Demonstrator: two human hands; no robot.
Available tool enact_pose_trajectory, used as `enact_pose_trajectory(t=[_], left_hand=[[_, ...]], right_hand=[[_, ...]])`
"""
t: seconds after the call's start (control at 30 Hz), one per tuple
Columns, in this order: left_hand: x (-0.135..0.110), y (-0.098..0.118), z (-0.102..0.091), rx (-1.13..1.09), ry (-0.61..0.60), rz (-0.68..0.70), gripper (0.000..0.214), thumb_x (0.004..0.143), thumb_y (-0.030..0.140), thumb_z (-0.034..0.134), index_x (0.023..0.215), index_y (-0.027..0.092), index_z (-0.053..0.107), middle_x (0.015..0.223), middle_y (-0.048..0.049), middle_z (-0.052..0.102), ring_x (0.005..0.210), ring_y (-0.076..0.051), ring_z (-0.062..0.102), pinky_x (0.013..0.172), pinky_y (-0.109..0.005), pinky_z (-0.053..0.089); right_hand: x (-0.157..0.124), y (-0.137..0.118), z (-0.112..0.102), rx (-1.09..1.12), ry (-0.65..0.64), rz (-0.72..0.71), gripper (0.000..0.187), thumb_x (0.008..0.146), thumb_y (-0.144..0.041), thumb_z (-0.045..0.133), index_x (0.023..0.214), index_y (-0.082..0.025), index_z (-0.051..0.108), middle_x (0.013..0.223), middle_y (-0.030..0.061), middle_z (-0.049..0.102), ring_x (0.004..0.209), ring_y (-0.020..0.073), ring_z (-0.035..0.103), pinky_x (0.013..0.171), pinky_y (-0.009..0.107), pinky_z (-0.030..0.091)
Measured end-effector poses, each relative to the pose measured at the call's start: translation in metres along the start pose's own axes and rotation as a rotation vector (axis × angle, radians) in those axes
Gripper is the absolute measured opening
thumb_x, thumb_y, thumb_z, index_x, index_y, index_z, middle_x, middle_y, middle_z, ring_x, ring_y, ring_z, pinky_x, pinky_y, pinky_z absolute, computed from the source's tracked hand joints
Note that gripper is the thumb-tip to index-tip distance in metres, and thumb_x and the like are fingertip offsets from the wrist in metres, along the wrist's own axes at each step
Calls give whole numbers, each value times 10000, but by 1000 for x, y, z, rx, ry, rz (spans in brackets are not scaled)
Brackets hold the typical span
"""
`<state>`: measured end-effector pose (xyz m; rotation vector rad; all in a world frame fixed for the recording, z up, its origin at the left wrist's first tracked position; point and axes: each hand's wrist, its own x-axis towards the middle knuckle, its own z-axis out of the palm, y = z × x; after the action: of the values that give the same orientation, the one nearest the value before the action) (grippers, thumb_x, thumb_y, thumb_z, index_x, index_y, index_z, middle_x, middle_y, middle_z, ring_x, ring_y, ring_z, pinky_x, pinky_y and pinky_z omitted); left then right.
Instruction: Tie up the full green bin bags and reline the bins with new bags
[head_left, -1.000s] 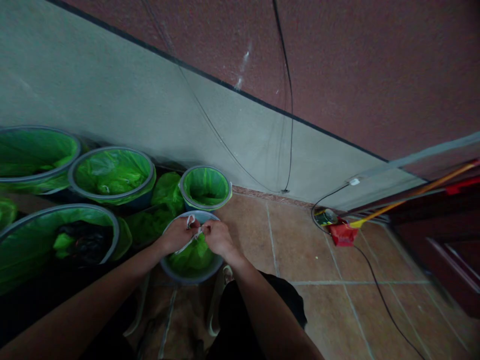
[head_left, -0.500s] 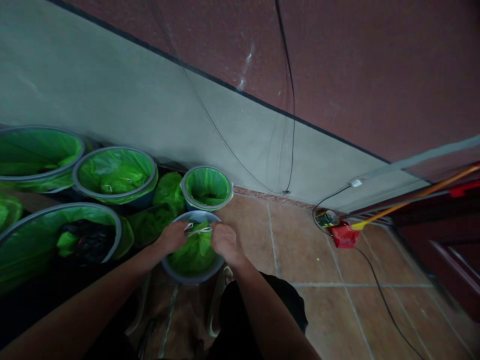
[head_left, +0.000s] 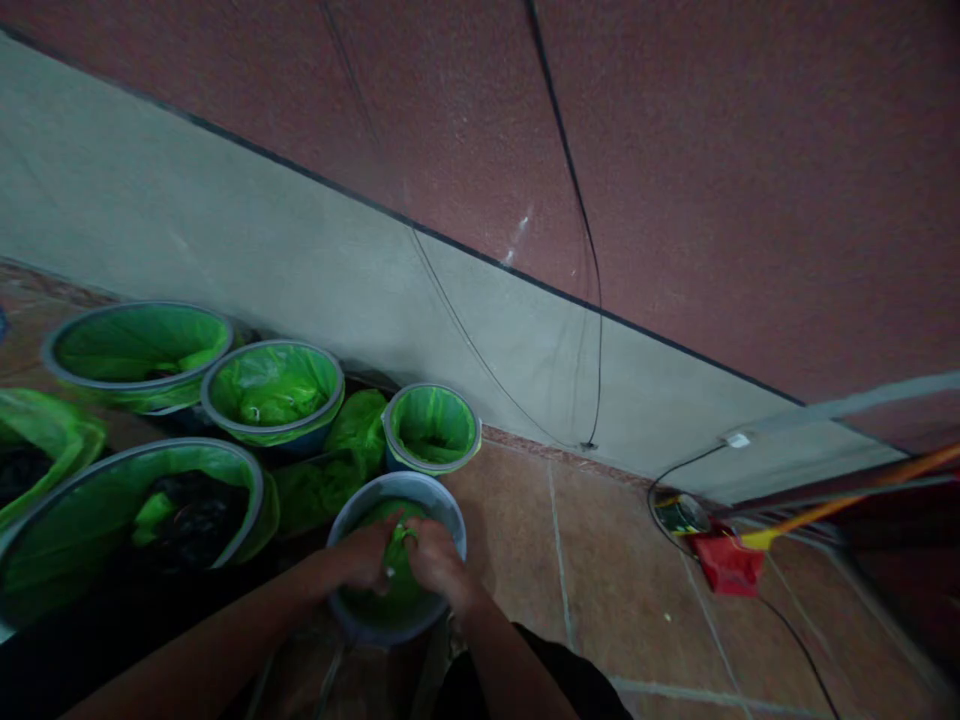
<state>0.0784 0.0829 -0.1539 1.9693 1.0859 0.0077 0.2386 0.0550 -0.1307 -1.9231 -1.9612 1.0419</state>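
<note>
A green plastic bag (head_left: 401, 588) lies inside a round grey bin (head_left: 459, 520) at my feet. My left hand (head_left: 369, 556) is at the left of the bag's gathered top, closed on it. From the right, my right hand (head_left: 433, 553) pinches the same gathered top, and a twist of green plastic shows between the two hands. Both hands are within the bin's opening. The fingertips are partly hidden and blurred.
Several bins with green liners stand to the left, among them a small bin (head_left: 472, 440) by the wall and a large bin (head_left: 251, 480) holding a black bag (head_left: 206, 515). A red dustpan (head_left: 729, 562) with a yellow-orange handle lies at right, near a black cable (head_left: 806, 640).
My hands have come closer together over the bag, and the white ties stretched between them before are no longer spread. The view has tilted up, so everything appears lower.
</note>
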Motion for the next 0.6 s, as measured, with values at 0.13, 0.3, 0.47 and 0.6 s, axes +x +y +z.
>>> enact_pose_trajectory(t=[0.13, 0.3, 0.47, 0.6], left_hand=[[1, 14, -17, -235, 67, 114, 770, 675, 271, 675, 1418, 133, 527, 1402, -142, 628, 1248, -296, 601, 1100, -385, 425], [4, 34, -37, -618, 128, 134, 328, 821, 414, 579, 972, 170, 739, 978, -74, 776, 914, -260, 692, 885, -361, 530], [-1, 53, -53, -943, 180, -56, 431, 744, 574, 647, 859, 169, 738, 851, -95, 771, 837, -282, 707, 773, -377, 552], [-8, 65, -69, -1032, 235, -127, 358, 708, 515, 670, 883, 214, 751, 921, -69, 792, 1019, -299, 704, 858, -359, 559]], right_hand=[[10, -5, -19, 591, 154, 101, 149, 801, -325, 561, 759, -204, 639, 766, 29, 659, 739, 194, 620, 739, 324, 507], [14, -8, -47, 925, 372, 232, 400, 741, -427, 629, 1047, -170, 643, 921, 66, 708, 812, 217, 659, 773, 352, 545], [-5, -27, -69, 376, 439, -137, 629, 841, -395, 633, 1428, -212, 503, 1423, 121, 560, 1312, 250, 532, 1118, 425, 409], [-23, -45, -67, 38, 89, -355, 909, 713, -397, 803, 1520, -238, 415, 1534, 115, 466, 1450, 296, 386, 1212, 487, 281]])
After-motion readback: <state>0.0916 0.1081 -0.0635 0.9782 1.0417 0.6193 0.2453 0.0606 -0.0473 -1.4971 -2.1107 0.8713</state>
